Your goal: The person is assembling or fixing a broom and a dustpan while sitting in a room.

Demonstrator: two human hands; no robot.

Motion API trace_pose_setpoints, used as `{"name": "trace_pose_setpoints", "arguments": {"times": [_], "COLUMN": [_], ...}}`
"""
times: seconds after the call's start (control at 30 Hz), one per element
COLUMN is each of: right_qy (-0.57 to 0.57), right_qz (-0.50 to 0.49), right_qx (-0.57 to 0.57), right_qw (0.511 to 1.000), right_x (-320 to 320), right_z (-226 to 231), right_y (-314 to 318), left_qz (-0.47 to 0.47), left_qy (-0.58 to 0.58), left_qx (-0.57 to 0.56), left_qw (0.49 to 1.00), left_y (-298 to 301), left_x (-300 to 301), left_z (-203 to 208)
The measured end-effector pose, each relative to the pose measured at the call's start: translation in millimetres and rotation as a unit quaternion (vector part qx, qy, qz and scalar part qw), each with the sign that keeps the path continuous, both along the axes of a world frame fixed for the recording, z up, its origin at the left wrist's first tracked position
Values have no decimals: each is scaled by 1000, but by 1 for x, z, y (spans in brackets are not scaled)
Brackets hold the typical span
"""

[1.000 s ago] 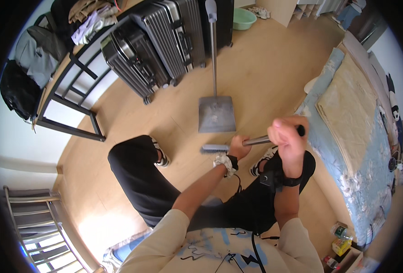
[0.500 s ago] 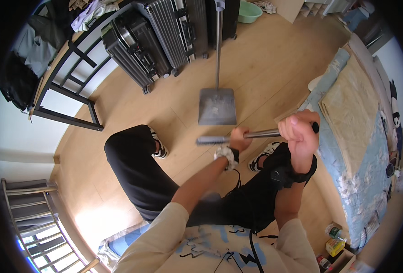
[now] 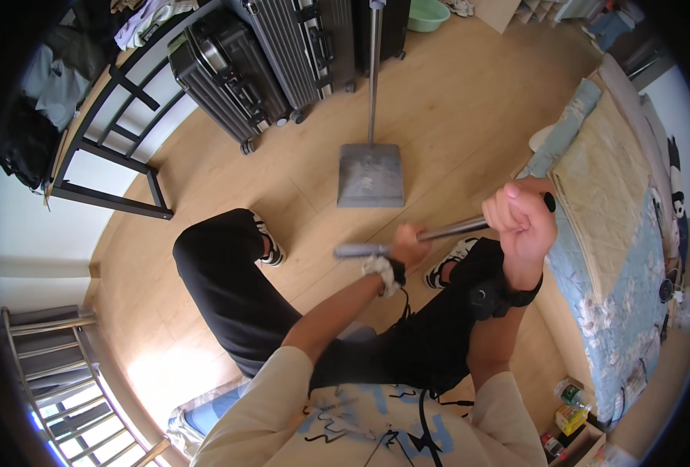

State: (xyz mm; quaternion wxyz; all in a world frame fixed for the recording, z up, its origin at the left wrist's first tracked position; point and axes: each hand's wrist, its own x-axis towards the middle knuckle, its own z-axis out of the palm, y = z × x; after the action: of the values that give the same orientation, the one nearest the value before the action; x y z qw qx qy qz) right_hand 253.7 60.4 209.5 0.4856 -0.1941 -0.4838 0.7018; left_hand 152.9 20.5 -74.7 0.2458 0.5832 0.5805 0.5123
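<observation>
Broom (image 3: 452, 229), grey-headed with a metal handle, slants across the space in front of the wearer; I view it from above through the head camera. Its brush head (image 3: 360, 251) is low over the wood-look floor (image 3: 454, 124), between the feet (image 3: 270, 240), and I cannot tell whether the bristles touch.

Left hand (image 3: 410, 246): fingers wrapped around the handle just beside the brush head, slightly blurred. Right hand (image 3: 522, 222): fingers curled tight into a fist near the handle's black end.

Beyond the brush head, apart from it, a grey dustpan (image 3: 370, 177) rests on the floor, its pole upright, its surface dusty.

I judge the step in hand to be a brush stroke; a further one would call for both holds firm and bristles level with the boards.

As for writing, the shirt (image 3: 376, 436) carries black squiggles and blue patches, and the bottle (image 3: 571, 393) at lower right has a green label; I can read no words on either.
</observation>
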Motion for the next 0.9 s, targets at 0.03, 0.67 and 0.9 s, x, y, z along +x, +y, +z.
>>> {"name": "trace_pose_setpoints", "arguments": {"times": [0.03,0.67,0.9], "right_qy": [-1,-16,-27], "right_qz": [-11,-13,-2], "right_qx": [12,47,-42], "right_qw": [1000,999,999], "right_x": [1,-11,0], "right_z": [-2,-5,12], "right_y": [0,-9,-35], "left_qz": [-1,-37,-78], "left_qy": [-2,5,-28], "left_qx": [1,-117,-111], "left_qw": [1000,992,990], "left_y": [13,17,-39], "left_x": [-5,-23,-6], "left_z": [5,15,33]}}
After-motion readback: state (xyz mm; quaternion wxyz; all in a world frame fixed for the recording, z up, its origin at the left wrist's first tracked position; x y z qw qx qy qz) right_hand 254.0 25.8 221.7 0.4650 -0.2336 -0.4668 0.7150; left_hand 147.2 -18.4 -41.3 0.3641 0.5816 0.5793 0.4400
